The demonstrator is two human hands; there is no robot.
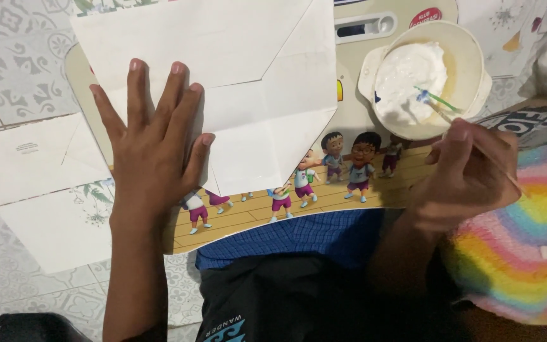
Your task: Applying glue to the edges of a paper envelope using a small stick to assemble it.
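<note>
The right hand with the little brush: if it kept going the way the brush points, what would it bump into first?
The right hand aims its brush up-left into the bowl, so it would probably meet the white paste first. The tip looks already at the paste, though depth is unclear.

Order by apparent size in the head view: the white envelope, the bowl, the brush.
1. white envelope
2. bowl
3. brush, thin and partly hidden in the right hand
</note>
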